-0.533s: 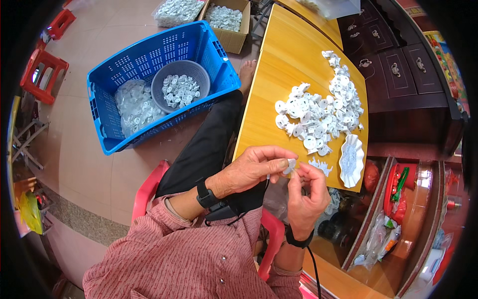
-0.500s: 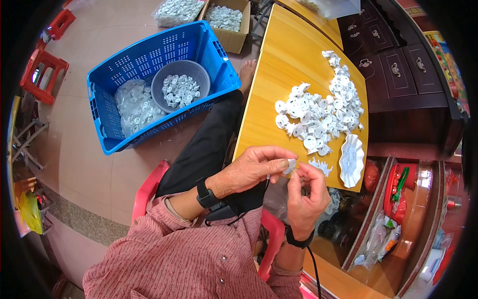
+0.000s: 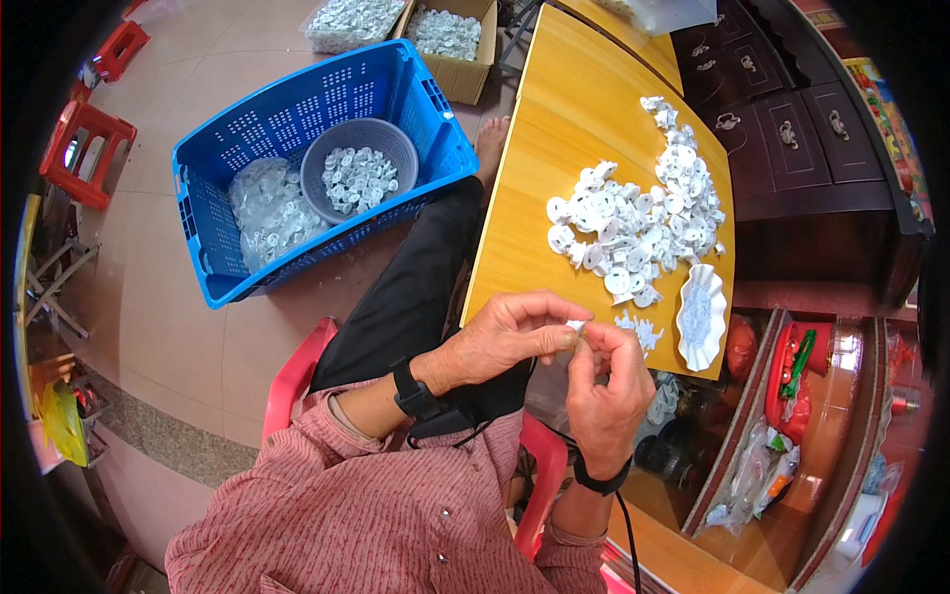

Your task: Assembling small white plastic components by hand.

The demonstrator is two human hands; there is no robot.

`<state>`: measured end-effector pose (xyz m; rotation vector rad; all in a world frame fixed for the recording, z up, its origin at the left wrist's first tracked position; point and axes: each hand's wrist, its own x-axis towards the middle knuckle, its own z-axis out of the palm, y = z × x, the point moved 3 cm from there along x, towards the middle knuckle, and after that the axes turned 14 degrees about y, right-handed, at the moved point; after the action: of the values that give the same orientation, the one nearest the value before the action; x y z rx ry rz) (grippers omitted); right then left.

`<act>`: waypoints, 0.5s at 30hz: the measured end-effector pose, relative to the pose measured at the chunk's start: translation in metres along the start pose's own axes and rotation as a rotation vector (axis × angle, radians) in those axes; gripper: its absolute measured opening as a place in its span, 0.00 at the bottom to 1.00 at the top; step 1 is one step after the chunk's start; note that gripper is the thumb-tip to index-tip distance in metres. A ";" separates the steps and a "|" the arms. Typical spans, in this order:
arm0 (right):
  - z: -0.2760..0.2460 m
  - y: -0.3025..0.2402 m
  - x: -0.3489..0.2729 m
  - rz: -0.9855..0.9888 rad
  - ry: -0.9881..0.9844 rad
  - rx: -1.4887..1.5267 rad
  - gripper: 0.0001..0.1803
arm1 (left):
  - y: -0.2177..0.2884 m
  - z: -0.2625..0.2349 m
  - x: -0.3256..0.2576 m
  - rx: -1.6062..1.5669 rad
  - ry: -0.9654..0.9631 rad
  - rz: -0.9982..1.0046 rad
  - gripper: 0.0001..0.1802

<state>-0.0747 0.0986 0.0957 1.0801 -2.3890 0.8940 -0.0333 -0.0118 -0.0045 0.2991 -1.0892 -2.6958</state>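
At the near edge of the yellow wooden table, my left hand (image 3: 500,342) pinches a small white plastic part (image 3: 576,325) between thumb and fingers. My right hand (image 3: 612,381) meets it there, thumb and forefinger pressed together against the same part. Fingertips cover most of the piece. Just right of my hands lies a little heap of thin whitish slivers (image 3: 641,332). Beside it, a white scalloped dish (image 3: 701,342) holds tiny pale bits. Farther back spreads a big pile of white round plastic fittings (image 3: 633,230).
Left of my legs stands a blue plastic crate (image 3: 272,119) with a grey bowl (image 3: 398,146) of white parts and a filled clear bag (image 3: 272,223). Behind it is a cardboard box (image 3: 473,79) of parts. A dark drawer cabinet (image 3: 802,139) and an open drawer (image 3: 826,436) flank the table's right.
My fingertips have closed in around the small white part, so less of it shows. The right hand has shifted slightly left toward the left hand.
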 end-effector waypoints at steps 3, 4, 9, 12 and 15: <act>0.000 0.000 0.000 0.079 0.018 0.036 0.09 | -0.003 -0.002 0.000 -0.082 0.029 -0.062 0.16; -0.001 0.001 -0.001 0.139 0.027 0.081 0.08 | -0.003 -0.002 0.000 -0.082 0.030 -0.062 0.16; -0.002 0.005 -0.003 0.205 0.048 0.135 0.06 | -0.002 -0.001 0.002 -0.303 0.034 -0.150 0.17; -0.002 0.005 -0.003 0.172 0.044 0.120 0.04 | -0.001 -0.002 0.002 -0.321 0.017 -0.145 0.17; -0.001 0.003 -0.002 0.117 0.029 0.101 0.06 | -0.001 -0.002 0.002 -0.322 0.020 -0.143 0.17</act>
<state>-0.0761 0.1023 0.0943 0.9650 -2.4268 1.0730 -0.0347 -0.0131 -0.0073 0.3566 -0.6340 -2.9282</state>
